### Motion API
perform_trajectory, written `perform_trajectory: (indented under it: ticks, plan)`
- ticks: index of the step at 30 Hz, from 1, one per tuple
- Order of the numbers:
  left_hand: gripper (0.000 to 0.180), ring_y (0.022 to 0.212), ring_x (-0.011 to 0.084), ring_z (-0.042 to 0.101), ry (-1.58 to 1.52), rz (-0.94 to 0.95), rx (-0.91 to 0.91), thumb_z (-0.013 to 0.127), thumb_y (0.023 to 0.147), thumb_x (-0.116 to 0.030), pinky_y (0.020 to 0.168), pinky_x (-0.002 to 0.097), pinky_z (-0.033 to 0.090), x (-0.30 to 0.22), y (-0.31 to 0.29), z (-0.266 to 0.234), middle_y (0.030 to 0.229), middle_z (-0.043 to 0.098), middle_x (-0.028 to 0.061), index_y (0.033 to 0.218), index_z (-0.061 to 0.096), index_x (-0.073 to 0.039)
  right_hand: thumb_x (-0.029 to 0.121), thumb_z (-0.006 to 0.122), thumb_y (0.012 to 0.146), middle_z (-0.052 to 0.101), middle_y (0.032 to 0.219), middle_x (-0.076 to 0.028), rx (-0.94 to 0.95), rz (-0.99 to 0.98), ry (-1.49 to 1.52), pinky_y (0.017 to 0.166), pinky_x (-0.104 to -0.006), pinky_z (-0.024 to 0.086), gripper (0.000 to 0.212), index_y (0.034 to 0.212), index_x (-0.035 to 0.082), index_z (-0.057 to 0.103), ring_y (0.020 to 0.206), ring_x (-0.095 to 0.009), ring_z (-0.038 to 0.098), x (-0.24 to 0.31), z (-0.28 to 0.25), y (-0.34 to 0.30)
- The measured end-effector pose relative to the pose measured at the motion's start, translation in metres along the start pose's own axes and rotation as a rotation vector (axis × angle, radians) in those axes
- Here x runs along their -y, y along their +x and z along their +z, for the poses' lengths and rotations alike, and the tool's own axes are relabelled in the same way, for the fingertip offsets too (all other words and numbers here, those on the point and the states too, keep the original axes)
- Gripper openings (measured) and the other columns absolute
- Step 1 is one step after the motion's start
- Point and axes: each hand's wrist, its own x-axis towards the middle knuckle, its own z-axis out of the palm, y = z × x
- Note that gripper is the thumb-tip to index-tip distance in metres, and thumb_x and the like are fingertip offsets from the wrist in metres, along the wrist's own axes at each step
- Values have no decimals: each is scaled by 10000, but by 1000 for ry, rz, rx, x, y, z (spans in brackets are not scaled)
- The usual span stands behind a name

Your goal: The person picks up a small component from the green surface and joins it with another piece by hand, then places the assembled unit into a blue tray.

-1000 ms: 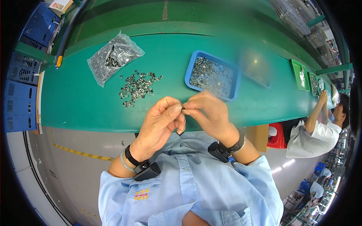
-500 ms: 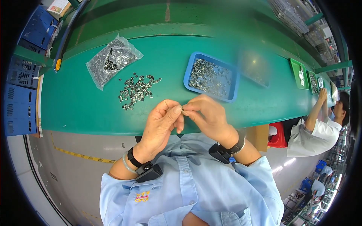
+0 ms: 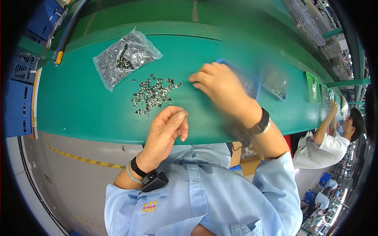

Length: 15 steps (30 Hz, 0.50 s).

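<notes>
My left hand [image 3: 167,128] is held over the near edge of the green table, thumb pressed against the curled forefinger. Whatever it may pinch is too small to make out. Higher up and to the right, my right hand [image 3: 220,84] hovers with bent fingers drawn together, fingertips pointing left; anything between them is hidden. A loose pile of small shiny metal parts [image 3: 155,94] lies on the table just beyond my left hand. Behind my right hand, a blue tray [image 3: 255,92] of small metal parts is largely covered and blurred.
Beyond the pile lies a clear plastic bag [image 3: 114,63] full of small parts. A second, blurred tray [image 3: 275,84] stands farther right, then a green tray [image 3: 313,86]. A co-worker [image 3: 327,141] sits at the far right. A yellow-handled cutter [image 3: 59,58] is at the left.
My right hand has parted from my left and moved up and right, across the blue tray. My left hand stays nearly in place. The view has shifted slightly.
</notes>
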Motion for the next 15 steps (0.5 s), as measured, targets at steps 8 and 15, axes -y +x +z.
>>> perform_trajectory:
  ticks: [8, 15]
  plan:
    - [170, 609, 107, 517, -30, 25, 0, 524, 941, -178, 542, 237, 422, -9, -2, -8, 753, 560, 32, 1013, 538, -25, 128, 666, 766, 573, 837, -65, 164, -24, 120, 684, -367, 447, 120, 869, 90, 617, 806, -260, 557, 6, 19, 19]
    - [243, 614, 106, 519, -39, 24, -11, 506, 953, -221, 530, 236, 416, -11, 2, 9, 785, 572, 40, 1075, 526, -11, 99, 715, 722, 592, 870, -60, -38, 97, 401, 697, -356, 451, 179, 863, 85, 604, 822, -255, 568, 43, -3, -18]
